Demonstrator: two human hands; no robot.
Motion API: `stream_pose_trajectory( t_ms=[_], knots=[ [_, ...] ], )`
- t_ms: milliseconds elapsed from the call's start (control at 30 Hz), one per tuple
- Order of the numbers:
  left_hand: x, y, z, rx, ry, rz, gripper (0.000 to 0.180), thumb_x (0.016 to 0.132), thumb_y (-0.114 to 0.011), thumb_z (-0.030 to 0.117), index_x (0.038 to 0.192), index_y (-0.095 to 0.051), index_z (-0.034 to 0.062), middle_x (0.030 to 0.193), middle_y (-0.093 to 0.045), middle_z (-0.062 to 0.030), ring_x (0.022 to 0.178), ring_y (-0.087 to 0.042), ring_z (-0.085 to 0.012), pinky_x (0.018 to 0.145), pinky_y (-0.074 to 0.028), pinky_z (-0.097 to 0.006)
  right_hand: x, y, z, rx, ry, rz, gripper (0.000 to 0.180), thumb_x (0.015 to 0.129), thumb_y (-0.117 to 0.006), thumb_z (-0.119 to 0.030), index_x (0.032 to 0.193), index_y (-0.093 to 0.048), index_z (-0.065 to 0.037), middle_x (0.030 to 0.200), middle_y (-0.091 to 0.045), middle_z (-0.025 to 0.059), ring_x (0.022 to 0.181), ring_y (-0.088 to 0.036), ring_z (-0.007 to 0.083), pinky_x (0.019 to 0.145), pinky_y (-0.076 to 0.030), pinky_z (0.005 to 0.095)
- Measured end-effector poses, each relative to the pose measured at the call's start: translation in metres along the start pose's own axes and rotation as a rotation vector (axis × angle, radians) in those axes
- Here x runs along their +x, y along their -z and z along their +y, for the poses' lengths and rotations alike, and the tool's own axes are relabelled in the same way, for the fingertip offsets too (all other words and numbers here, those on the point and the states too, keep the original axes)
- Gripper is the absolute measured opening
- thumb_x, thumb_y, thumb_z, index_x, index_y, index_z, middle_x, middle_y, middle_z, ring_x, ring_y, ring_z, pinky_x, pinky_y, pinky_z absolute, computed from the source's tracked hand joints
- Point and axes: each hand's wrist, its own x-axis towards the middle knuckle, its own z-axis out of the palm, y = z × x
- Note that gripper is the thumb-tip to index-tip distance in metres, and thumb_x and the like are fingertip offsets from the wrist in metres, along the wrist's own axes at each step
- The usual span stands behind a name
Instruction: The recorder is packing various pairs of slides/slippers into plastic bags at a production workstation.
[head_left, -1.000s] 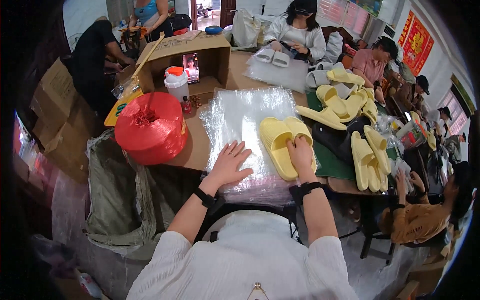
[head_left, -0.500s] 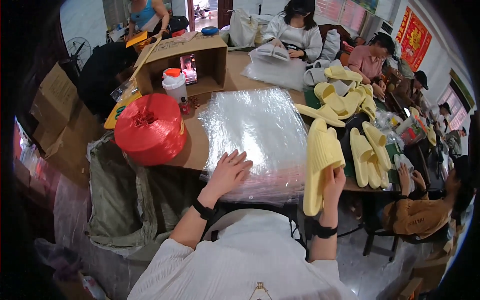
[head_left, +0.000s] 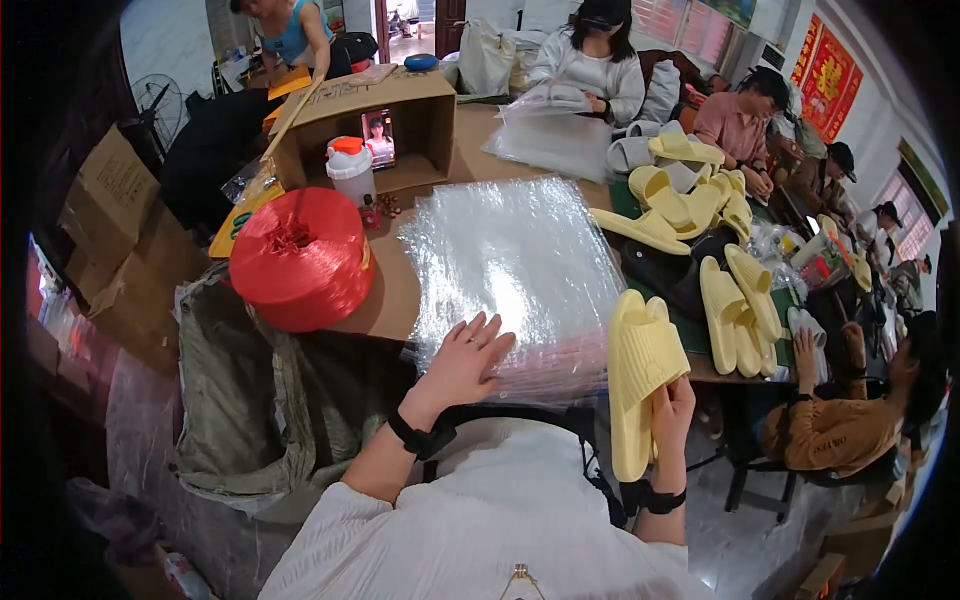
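Observation:
My right hand [head_left: 674, 415] is closed on a pair of pale yellow slippers [head_left: 632, 400], held upright just off the table's front edge, soles together or nearly so. The thumb and fingers grip at the strap's right side. My left hand [head_left: 465, 362] lies with fingers spread on the near part of a stack of clear plastic bags [head_left: 510, 265]. Pinkish strips show along the stack's near edge. Right of the bags, several more yellow slippers [head_left: 722, 315] lie on the table, beside black slippers [head_left: 672, 280].
A big red roll of plastic twine [head_left: 300, 260] stands left of the bags. Behind it are a bottle with an orange lid [head_left: 350, 170] and an open cardboard box [head_left: 425, 135] holding a phone. A green-grey sack [head_left: 235, 400] sits below left. Co-workers sit along the far and right sides.
My right hand has drawn the slippers down toward me, off the bags' right edge. My left hand has shifted slightly right and nearer on the bags.

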Motion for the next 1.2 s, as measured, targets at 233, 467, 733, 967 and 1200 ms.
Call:
stream_pose_trajectory(
  t_ms=[233,467,733,967,1200],
  knots=[
    [0.016,0.005,0.008,-0.367,0.160,0.186,0.039,0.093,-0.050,0.016,0.129,-0.060,0.0066,0.137,-0.056,-0.0221,0.133,-0.045,-0.0421,0.113,-0.033,-0.046,-0.001,-0.007,0.001,-0.111,0.181,-0.024,0.022,0.095,-0.057,-0.003,0.115,-0.063,0.002,0.101,-0.067,0.0018,0.090,-0.060,0.0098,0.080,-0.046,0.0247],
    [0.034,-0.004,0.003,-0.487,0.206,0.299,0.031,0.102,-0.046,0.020,0.118,-0.067,0.0039,0.120,-0.067,-0.0174,0.119,-0.059,-0.0362,0.107,-0.042,-0.040,-0.017,-0.030,-0.038,-0.204,0.264,-0.181,0.020,0.084,-0.067,-0.002,0.103,-0.068,0.003,0.105,-0.066,0.0178,0.090,-0.066,0.0280,0.076,-0.051,0.0335],
    [0.030,0.003,0.009,-0.904,0.401,0.252,0.030,0.097,-0.062,0.020,0.116,-0.067,-0.0032,0.109,-0.072,-0.0113,0.093,-0.066,-0.0144,0.082,-0.052,-0.029,-0.021,-0.055,-0.034,-0.237,0.213,-0.600,0.021,0.084,-0.068,-0.013,0.099,-0.066,0.002,0.090,-0.063,0.0198,0.077,-0.064,0.0355,0.067,-0.051,0.0389],
    [0.019,0.035,0.019,-0.548,0.048,0.215,0.030,0.098,-0.053,0.013,0.123,-0.065,0.0029,0.130,-0.063,-0.0164,0.121,-0.057,-0.0314,0.104,-0.043,-0.039,-0.015,-0.055,-0.041,-0.529,0.311,-0.370,0.020,0.085,-0.067,-0.015,0.081,-0.062,0.003,0.083,-0.061,0.0208,0.071,-0.061,0.0410,0.063,-0.049,0.0482],
    [0.019,0.085,0.021,-0.365,-0.086,0.096,0.032,0.098,-0.050,0.012,0.125,-0.063,0.0010,0.135,-0.058,-0.0175,0.124,-0.053,-0.0338,0.107,-0.040,-0.041,-0.027,-0.061,-0.052,-0.477,0.333,-0.545,0.021,0.086,-0.066,-0.018,0.084,-0.062,0.003,0.083,-0.061,0.0206,0.072,-0.061,0.0410,0.062,-0.049,0.0487]
  ],
)
